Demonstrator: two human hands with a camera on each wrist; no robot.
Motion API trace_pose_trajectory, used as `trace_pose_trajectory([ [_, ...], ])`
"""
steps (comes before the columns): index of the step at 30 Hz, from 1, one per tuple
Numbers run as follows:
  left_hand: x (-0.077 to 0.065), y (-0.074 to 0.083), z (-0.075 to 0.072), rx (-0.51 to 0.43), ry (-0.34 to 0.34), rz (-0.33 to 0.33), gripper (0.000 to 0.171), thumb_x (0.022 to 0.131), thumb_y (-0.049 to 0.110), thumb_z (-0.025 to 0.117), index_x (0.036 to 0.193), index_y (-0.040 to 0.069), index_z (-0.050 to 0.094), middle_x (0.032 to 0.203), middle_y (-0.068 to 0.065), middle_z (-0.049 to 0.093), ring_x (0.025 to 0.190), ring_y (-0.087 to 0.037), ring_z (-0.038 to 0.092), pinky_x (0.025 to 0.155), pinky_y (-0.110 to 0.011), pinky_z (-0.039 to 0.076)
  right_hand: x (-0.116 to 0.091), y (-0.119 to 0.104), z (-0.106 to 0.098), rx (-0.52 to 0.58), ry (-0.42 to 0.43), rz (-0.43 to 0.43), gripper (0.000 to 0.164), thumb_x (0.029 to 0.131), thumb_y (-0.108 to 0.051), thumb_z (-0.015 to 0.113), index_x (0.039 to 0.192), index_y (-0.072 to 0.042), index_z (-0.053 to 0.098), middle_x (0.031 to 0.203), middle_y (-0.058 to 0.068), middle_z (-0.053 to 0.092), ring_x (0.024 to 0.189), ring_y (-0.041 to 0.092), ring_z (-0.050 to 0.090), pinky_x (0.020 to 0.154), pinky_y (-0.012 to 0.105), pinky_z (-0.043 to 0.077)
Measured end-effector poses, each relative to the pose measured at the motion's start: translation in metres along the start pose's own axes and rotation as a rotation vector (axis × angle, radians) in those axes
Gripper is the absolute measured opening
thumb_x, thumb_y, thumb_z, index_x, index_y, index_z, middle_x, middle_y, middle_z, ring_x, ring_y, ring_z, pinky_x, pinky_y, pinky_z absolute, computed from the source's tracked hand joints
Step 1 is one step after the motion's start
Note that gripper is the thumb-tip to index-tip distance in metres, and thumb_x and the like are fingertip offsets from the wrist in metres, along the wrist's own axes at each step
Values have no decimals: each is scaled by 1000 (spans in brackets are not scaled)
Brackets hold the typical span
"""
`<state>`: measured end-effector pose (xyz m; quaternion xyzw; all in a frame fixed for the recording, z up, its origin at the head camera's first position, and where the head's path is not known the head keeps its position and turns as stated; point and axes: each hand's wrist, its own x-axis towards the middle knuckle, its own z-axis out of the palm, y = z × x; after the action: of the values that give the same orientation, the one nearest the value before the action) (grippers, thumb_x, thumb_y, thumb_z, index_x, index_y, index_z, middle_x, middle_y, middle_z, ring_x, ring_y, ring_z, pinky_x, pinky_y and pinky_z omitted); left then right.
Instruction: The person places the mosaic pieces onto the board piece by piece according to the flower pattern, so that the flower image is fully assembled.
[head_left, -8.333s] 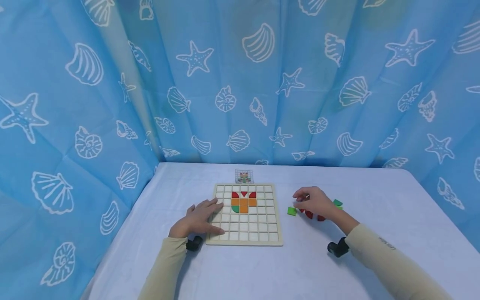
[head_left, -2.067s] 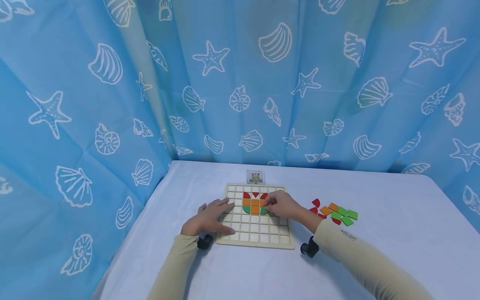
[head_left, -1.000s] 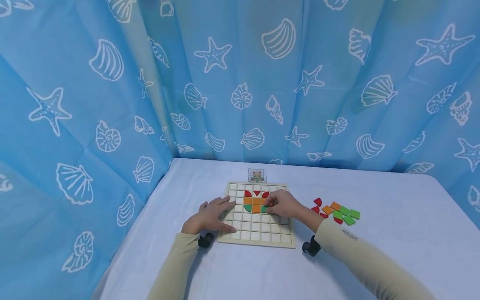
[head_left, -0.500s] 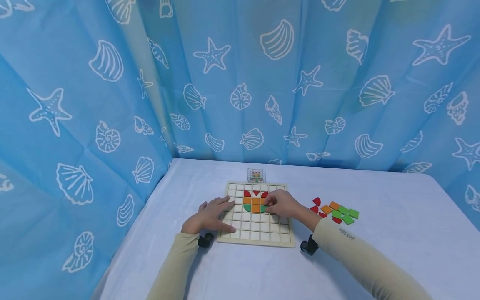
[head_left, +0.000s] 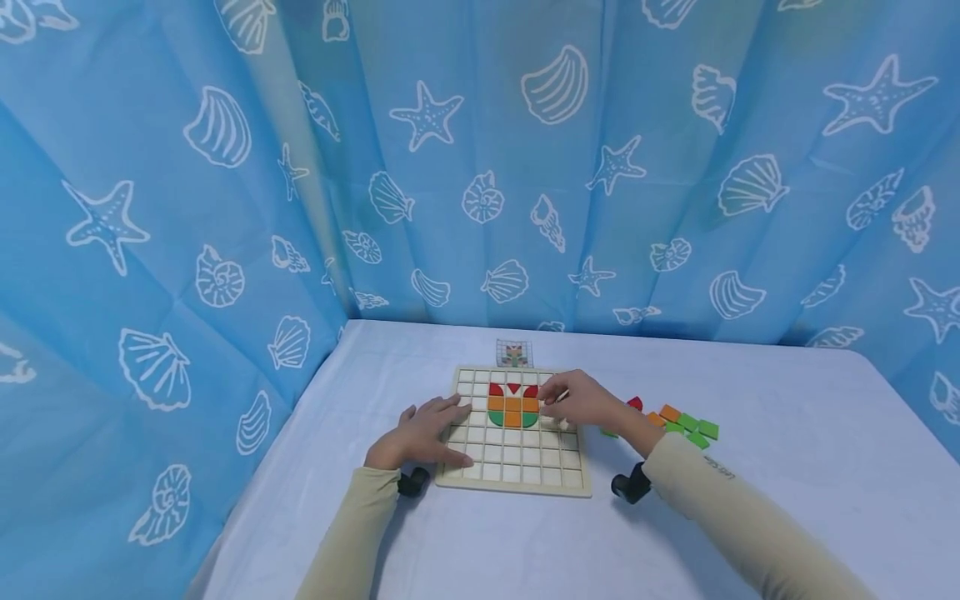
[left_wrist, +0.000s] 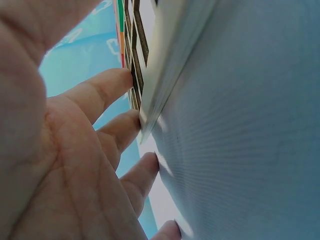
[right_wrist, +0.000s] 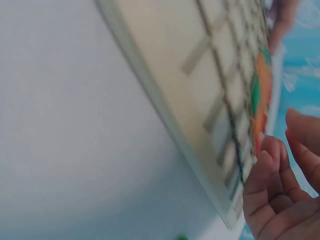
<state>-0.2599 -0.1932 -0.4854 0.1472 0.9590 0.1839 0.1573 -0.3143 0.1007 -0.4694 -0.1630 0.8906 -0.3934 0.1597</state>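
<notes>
Mosaic grid board (head_left: 512, 457) set on white tablecloth (head_left: 480, 546) | prob light n stiff, best grabbed by rim (head_left: 513, 488) | left side touched by outspread left hand (head_left: 422, 433) | nothing seen held in loosely curled right hand (head_left: 585, 400)

White-draped desk (head_left: 480, 542) — gridded board (head_left: 513, 491) on it, patterned card (head_left: 514, 353) just beyond, loose coloured tiles (head_left: 687, 422) to the right

Pale wooden grid board (head_left: 513, 490), flat on white table (head_left: 480, 542). Inlaid upper middle: red triangle (head_left: 513, 388) between two red curved pieces (head_left: 496, 389), row of three orange squares (head_left: 513, 404), then another orange square (head_left: 513, 418) flanked by green curved pieces (head_left: 496, 417). Loose red, orange, green tiles (head_left: 708, 429) to the right, partly hidden.
</notes>
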Motion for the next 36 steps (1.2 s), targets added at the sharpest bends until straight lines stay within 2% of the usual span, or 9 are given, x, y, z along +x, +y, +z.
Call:
trace_pose_trajectory([
  [4,0,-1,0,-2,1,1,91,77,54,79,153,26,39,164,0,26,152,-31,20,118,-66,12,-2,4,-19,1,25,17,29,91,-17,71,117,-5,69,108,8,68,94,21,61,74,30,57],
  [11,-2,1,1,-19,-2,15,91,77,55,78,153,26,38,164,-1,26,152,-31,20,118,-66,12,-13,13,-49,-12,88,102,35,91,-23,72,122,-6,67,111,9,66,98,23,60,77,31,59],
  [20,-2,3,-2,-12,-1,-8,91,77,54,79,153,26,39,164,-2,26,152,-31,21,118,-65,12,-38,31,-83,-44,167,95,46,92,-31,70,127,-3,63,118,15,64,101,27,61,79,35,60],
  [25,-2,2,-1,-11,-4,-7,91,76,55,78,153,27,38,164,-1,26,152,-30,21,119,-65,12,-50,43,-92,-18,199,108,45,94,-31,68,126,-1,61,120,18,62,101,28,62,79,35,60],
  [36,-2,1,-1,-9,-6,-7,92,77,56,77,154,27,37,164,-1,26,152,-29,21,119,-65,12,-67,68,-107,-34,220,107,47,93,-31,69,127,0,60,121,21,61,106,31,59,78,34,59],
])
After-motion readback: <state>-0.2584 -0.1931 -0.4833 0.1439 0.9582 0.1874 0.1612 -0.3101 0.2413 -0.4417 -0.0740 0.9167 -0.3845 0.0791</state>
